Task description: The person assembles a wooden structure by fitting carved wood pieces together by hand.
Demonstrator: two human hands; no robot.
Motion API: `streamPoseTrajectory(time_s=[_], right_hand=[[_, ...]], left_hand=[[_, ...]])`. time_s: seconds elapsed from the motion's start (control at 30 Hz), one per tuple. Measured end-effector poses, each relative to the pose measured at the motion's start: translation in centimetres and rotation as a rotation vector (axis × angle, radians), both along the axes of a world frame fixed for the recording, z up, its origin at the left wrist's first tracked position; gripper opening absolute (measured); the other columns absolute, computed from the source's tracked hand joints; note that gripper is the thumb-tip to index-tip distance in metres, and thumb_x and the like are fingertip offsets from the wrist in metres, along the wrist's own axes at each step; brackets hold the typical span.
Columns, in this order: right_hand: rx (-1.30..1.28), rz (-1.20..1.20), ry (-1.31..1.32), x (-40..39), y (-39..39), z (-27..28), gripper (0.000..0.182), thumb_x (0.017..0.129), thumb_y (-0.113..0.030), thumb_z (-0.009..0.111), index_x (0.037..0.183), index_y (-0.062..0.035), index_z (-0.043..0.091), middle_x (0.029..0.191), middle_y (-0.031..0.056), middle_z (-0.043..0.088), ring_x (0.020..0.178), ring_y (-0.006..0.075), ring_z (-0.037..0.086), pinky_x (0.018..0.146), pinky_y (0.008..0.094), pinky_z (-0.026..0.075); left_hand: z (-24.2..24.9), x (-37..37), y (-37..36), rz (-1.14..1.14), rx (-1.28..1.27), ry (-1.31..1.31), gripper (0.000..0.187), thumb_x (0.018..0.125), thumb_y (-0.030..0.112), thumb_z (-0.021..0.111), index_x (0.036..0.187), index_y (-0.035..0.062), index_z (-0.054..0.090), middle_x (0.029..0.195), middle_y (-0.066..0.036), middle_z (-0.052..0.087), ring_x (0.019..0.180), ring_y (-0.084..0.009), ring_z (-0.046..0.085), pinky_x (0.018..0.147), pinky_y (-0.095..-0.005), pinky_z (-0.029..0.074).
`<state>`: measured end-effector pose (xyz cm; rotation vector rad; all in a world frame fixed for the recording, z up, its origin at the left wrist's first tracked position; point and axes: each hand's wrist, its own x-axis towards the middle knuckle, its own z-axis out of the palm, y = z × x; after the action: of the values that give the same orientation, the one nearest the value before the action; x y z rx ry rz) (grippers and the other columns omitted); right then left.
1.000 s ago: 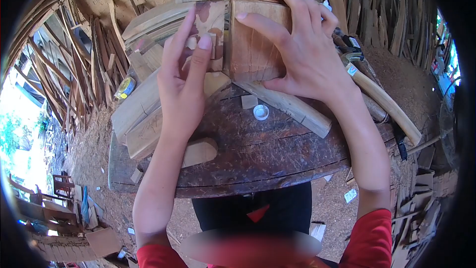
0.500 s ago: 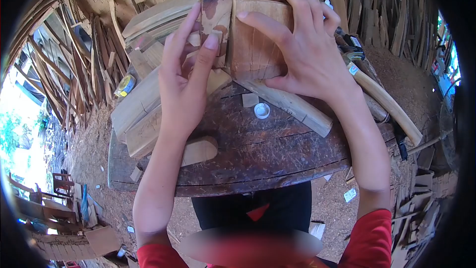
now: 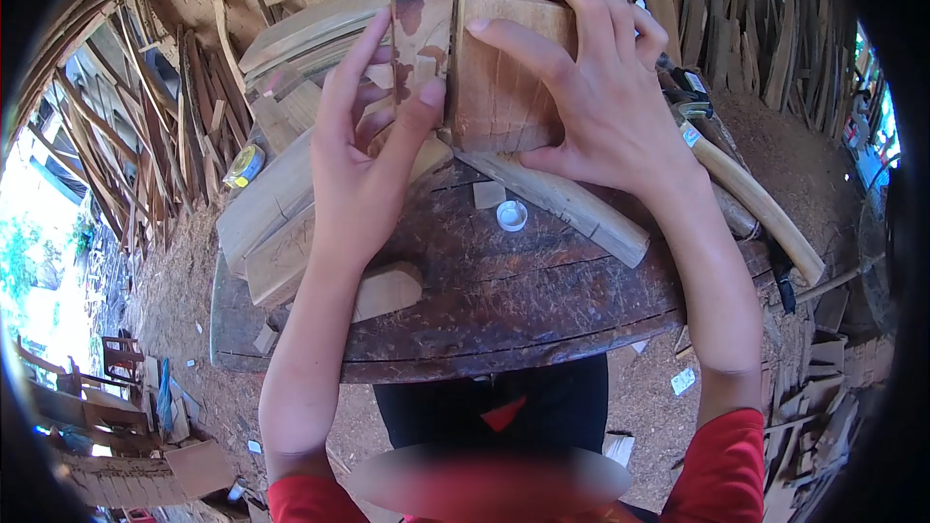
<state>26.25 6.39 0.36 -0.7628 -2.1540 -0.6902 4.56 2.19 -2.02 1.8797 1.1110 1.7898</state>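
Observation:
My left hand is at the left edge of a narrow, stained wood piece, its thumb on the lower part and its fingers along the side. That hand is closed around the piece. To the right, my right hand spans a wider wood block, index finger and thumb on its face and lower edge, other fingers reaching over its far right corner. The block and the stained piece stand side by side, nearly touching. Below them are a small wooden square and a white round cap.
A long wood strip slants across the dark worktable. Thick boards lie at left with a yellow tape roll. A rounded wood piece rests near the front. A long handle lies at right.
My left thumb has shifted slightly right and down onto the stained piece, whose face now shows more. My right hand has barely moved.

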Motion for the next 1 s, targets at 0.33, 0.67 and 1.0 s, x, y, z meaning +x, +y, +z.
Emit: streamPoseTrajectory(time_s=[0.33, 0.67, 1.0], right_hand=[[-0.008, 0.006, 0.003, 0.0, 0.0, 0.0, 0.113, 0.037, -0.028, 0.095, 0.141, -0.0366, 0.05, 0.151, 0.0126, 0.033, 0.14, 0.0353, 0.034, 0.106, 0.0495, 0.024], [-0.015, -0.008, -0.013, -0.2, -0.1, -0.1, 0.111, 0.039, -0.03, 0.095, 0.141, -0.0357, 0.051, 0.152, 0.0132, 0.032, 0.141, 0.0356, 0.031, 0.107, 0.0503, 0.024], [-0.055, 0.012, -0.061, -0.5, 0.3, -1.1, 0.105, 0.044, -0.037, 0.094, 0.14, -0.0349, 0.053, 0.153, 0.0161, 0.031, 0.143, 0.034, 0.029, 0.108, 0.0492, 0.022]], left_hand=[[0.2, -0.1, -0.2, -0.011, -0.019, -0.017, 0.063, 0.091, 0.01, 0.074, 0.147, 0.0065, 0.046, 0.125, -0.009, 0.054, 0.106, -0.0139, 0.059, 0.089, -0.0294, 0.053], [-0.3, -0.2, 0.1, -0.001, -0.033, -0.04, 0.06, 0.088, 0.011, 0.076, 0.141, 0.0024, 0.049, 0.128, -0.009, 0.057, 0.102, -0.0123, 0.061, 0.088, -0.0275, 0.051], [-0.2, -0.6, 0.0, -0.022, -0.186, -0.129, 0.055, 0.09, 0.017, 0.075, 0.136, -0.0006, 0.051, 0.124, -0.009, 0.06, 0.098, -0.0094, 0.06, 0.081, -0.0247, 0.052]])
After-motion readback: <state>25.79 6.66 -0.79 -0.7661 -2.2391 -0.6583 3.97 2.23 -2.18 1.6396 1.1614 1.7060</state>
